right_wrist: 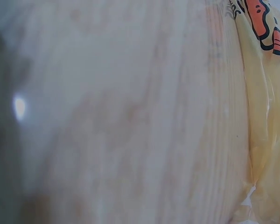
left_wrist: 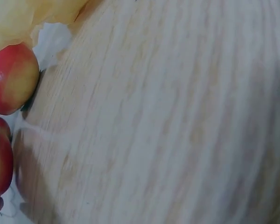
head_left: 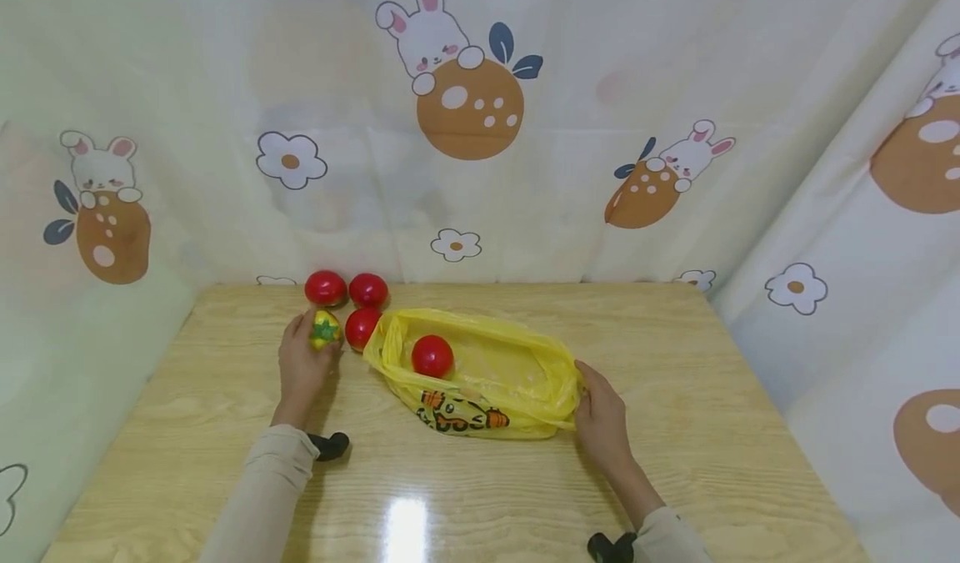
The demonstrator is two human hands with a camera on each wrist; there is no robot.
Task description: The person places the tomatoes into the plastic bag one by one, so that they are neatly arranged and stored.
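In the head view, my left hand (head_left: 300, 371) grips a tomato (head_left: 326, 329), whose yellow top and green star-shaped calyx face up. The left wrist view catches the red and yellow side of this held tomato (left_wrist: 1, 165) at its left edge. A yellow plastic bag (head_left: 480, 417) with a cartoon print lies with its mouth spread. One red tomato (head_left: 432, 356) sits inside near the bag's left end. My right hand (head_left: 602, 419) holds the bag's right end, thumb in front, other fingers partly hidden. Along the right wrist view's right edge runs the bag's side (right_wrist: 266, 107).
Two red tomatoes, a left one (head_left: 326, 288) and a right one (head_left: 368, 291), stand by the table's back edge. Another tomato (head_left: 363, 329) rests against the bag's left end. A patterned curtain (head_left: 525, 213) hangs behind the wooden table (head_left: 712, 463).
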